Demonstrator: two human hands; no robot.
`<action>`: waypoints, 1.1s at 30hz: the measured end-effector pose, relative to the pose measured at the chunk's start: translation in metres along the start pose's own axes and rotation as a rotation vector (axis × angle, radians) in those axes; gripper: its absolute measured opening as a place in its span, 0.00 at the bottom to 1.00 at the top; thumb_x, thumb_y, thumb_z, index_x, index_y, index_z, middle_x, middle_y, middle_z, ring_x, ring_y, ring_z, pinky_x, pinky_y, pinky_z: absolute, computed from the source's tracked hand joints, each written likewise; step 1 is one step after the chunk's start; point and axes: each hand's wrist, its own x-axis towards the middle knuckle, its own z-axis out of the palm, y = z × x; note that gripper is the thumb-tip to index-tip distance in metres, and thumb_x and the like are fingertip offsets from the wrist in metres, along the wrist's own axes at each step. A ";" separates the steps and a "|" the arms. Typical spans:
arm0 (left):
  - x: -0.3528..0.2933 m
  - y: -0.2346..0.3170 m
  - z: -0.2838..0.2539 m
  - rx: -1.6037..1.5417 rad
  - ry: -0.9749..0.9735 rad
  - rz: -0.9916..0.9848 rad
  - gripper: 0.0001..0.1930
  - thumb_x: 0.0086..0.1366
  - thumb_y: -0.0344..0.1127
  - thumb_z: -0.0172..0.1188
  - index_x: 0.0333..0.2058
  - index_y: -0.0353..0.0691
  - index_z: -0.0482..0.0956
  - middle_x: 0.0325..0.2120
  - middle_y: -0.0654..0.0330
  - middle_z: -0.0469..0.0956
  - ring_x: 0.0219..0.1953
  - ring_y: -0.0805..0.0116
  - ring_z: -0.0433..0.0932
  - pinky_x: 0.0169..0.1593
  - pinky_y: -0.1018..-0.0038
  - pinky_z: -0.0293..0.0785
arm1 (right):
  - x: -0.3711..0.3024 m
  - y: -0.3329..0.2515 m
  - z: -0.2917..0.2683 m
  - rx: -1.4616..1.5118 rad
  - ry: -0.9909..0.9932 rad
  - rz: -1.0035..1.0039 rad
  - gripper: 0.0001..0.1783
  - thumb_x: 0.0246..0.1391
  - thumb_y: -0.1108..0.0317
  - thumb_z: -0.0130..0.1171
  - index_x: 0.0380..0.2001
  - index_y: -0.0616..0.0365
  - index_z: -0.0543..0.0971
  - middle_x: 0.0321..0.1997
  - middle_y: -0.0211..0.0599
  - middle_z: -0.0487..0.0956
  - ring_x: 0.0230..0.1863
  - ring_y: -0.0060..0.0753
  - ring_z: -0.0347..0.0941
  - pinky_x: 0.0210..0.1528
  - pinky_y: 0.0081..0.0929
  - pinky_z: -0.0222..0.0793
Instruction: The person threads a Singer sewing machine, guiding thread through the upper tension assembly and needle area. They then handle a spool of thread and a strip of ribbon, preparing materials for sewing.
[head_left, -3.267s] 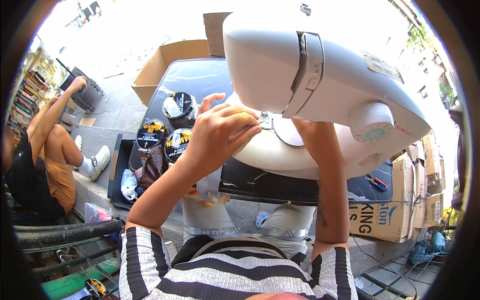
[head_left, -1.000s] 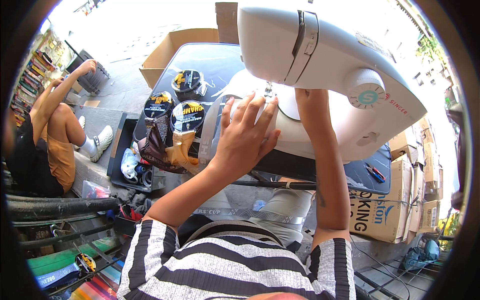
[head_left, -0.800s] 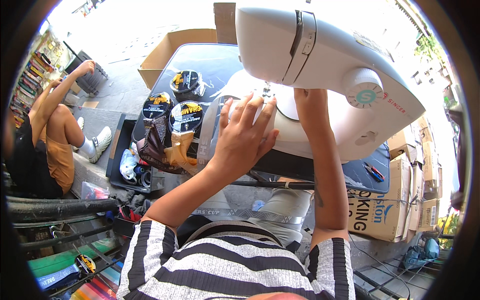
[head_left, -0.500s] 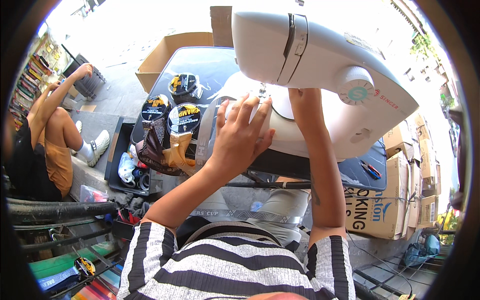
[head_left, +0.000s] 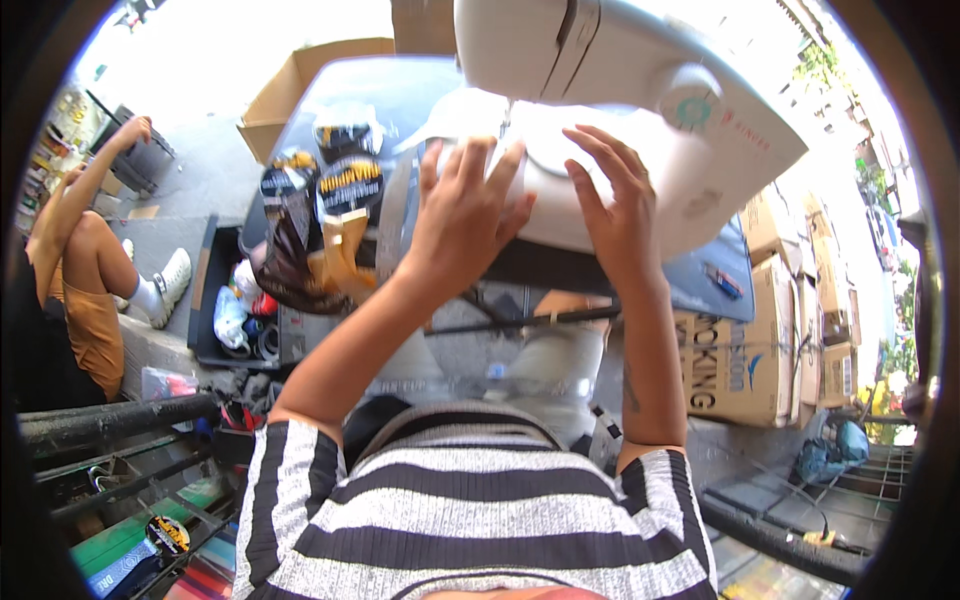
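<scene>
A seated person [head_left: 75,270] in orange shorts occupies the street at far left, beside a black crate [head_left: 225,310] of oddments at the table's left edge. On the dark table [head_left: 400,95], near its left side, stand packets [head_left: 325,215] in black, yellow and brown, close to the front edge. A cardboard box [head_left: 300,85] lies open behind the table's back-left corner.

At centre, the left hand [head_left: 465,215] rests flat with fingers spread on the bed of a white sewing machine [head_left: 640,90], which sits at the table's right half with its arm overhanging both hands. The right hand [head_left: 615,205] lies just beside it, fingers also spread and lightly curled, palm down on the bed close under the needle area. Neither hand pinches anything that can be made out; any cloth beneath them cannot be told from the white bed.

Stacked cartons [head_left: 760,330] stand below the table's right edge.

The risk, by the look of it: fingertips this near the needle could be caught if the machine runs, and the packets crowding the front-left edge could be knocked off by the left elbow.
</scene>
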 end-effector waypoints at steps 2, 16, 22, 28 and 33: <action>-0.002 -0.002 0.005 -0.021 0.031 0.012 0.24 0.69 0.45 0.56 0.60 0.43 0.70 0.52 0.51 0.68 0.55 0.51 0.72 0.66 0.49 0.52 | -0.027 0.000 -0.016 -0.173 -0.032 0.005 0.17 0.61 0.63 0.60 0.51 0.55 0.79 0.55 0.43 0.79 0.58 0.46 0.73 0.64 0.38 0.61; -0.005 -0.008 0.019 -0.010 0.121 0.031 0.27 0.68 0.50 0.53 0.59 0.39 0.72 0.55 0.46 0.70 0.63 0.52 0.66 0.67 0.47 0.48 | 0.005 0.016 0.015 -0.057 0.038 0.111 0.15 0.57 0.79 0.47 0.48 0.62 0.72 0.46 0.50 0.76 0.47 0.43 0.75 0.50 0.37 0.71; -0.005 -0.005 0.016 0.040 0.081 0.008 0.27 0.68 0.47 0.55 0.63 0.44 0.69 0.57 0.46 0.69 0.65 0.52 0.65 0.67 0.47 0.49 | 0.050 0.059 0.035 0.134 -0.131 0.201 0.14 0.59 0.74 0.51 0.47 0.66 0.77 0.47 0.54 0.80 0.50 0.48 0.77 0.55 0.37 0.70; -0.002 -0.002 0.009 0.065 0.035 -0.007 0.26 0.68 0.46 0.55 0.64 0.47 0.69 0.58 0.49 0.68 0.65 0.53 0.65 0.68 0.49 0.49 | 0.099 0.080 0.065 0.057 -0.395 0.042 0.16 0.61 0.66 0.57 0.48 0.64 0.79 0.46 0.52 0.81 0.47 0.46 0.78 0.50 0.35 0.72; 0.001 0.000 0.005 0.092 -0.014 0.021 0.25 0.70 0.44 0.53 0.64 0.47 0.68 0.58 0.47 0.69 0.65 0.50 0.66 0.68 0.47 0.49 | 0.094 0.064 0.047 0.088 -0.485 0.154 0.15 0.61 0.67 0.56 0.47 0.65 0.78 0.46 0.52 0.81 0.47 0.48 0.78 0.50 0.36 0.72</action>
